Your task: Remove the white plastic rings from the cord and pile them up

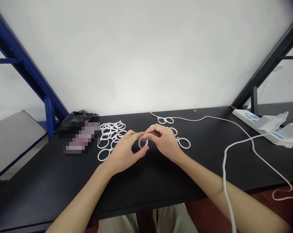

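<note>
The left hand [123, 150] and right hand [163, 140] meet over the middle of the black surface [161, 181], both pinching one small white ring [143, 142], with a heap of rings [111, 134] toward the far-left edge, loose rings [183, 142] just right, and a power strip [265, 127] at the far-right corner.

White wall [146, 55], black table [161, 181], blue frame [27, 72], reddish floor [277, 200]

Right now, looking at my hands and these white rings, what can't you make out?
- Ring held by left hand and right hand: fingers cover parts of it.
- Rings behind the right hand: mostly hidden.
- Pixelated patch beside the pile of rings: blurred.
- Power strip: cut by the right edge.
</note>
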`<state>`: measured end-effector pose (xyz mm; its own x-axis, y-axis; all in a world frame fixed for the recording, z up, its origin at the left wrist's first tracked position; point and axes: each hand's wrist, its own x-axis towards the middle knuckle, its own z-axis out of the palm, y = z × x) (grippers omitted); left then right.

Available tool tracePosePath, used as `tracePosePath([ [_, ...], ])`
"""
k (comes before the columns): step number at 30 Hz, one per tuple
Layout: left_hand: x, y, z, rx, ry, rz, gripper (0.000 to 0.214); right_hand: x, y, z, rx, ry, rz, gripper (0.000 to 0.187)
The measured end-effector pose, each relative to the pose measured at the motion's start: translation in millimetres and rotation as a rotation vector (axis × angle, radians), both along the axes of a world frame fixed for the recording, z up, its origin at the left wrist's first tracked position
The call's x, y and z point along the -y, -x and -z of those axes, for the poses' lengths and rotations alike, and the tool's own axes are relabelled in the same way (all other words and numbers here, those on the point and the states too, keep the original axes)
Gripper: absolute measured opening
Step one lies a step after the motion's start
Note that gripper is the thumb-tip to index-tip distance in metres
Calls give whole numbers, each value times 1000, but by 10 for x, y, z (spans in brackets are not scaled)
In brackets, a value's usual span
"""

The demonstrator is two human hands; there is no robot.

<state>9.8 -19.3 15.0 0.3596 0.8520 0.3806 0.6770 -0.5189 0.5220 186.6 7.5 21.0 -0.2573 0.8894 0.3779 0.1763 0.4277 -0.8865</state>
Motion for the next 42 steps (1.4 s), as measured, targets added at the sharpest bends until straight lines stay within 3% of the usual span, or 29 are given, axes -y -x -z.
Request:
tracePosePath([
  [8, 14, 1, -20, 16, 16, 14, 34, -16, -39, -48, 81, 6, 2, 16],
  [14, 0, 14, -13, 33, 12, -4, 37, -33, -35, -35, -35, 115, -90, 11],
  [23, 18, -2, -43, 27, 5, 39, 30, -73, -72, -32, 65, 116, -75, 21],
  [26, -39, 17, 4, -6, -59, -50, 35, -81, -56, 29, 137, 2, 16, 22],
  [29, -126, 69, 75, -93, -130, -251, 40, -91, -52, 115, 422, -256, 150, 30],
  [31, -172, 112, 117, -207, -139, -386, 42, -108, -62, 170, 639, -367, 155, 35],
  [35, -197, 165, 175, -437, -102, -534, 46, -168, -91, 249, 860, -342, 72, 22],
  [42, -182, 179, 212, -540, -85, -580, 48, -194, -96, 260, 822, -315, 51, 21],
])
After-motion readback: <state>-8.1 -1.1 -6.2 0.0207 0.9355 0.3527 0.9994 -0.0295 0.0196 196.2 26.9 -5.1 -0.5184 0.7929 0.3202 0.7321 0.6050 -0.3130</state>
